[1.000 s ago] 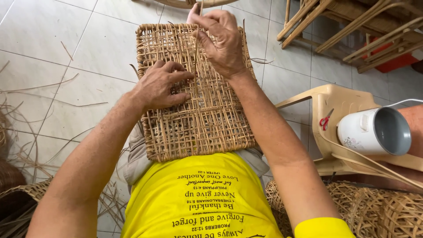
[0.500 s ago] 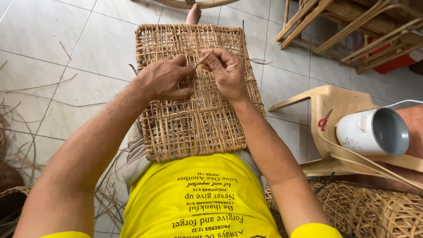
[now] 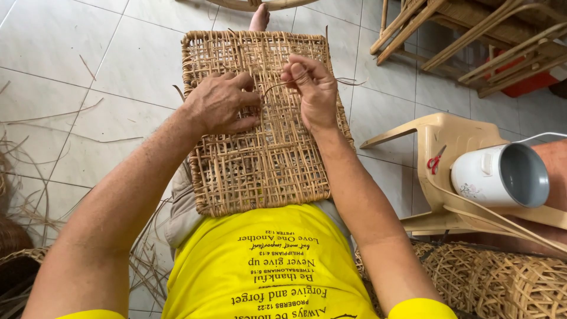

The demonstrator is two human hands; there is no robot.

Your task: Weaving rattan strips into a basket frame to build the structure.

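Head cam: woven rattan panel (image 3: pixel 260 147) rests on the person's lap, over the tiled floor (image 3: pixel 106 71). Left hand (image 3: pixel 221 103) presses flat on it, fingers loosely curled, while right hand (image 3: pixel 313 88) pinches a thin rattan strand (image 3: pixel 277 86). White mug (image 3: pixel 499 175) sits right on a plastic chair (image 3: pixel 449 142).

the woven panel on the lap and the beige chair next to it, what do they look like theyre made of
The woven panel looks like natural cane or rattan strips: tan, matte, open lattice with loose strand ends. The beige chair looks like moulded plastic: smooth, one-piece, slightly glossy. The left hand presses the panel; the right hand pinches a strand.
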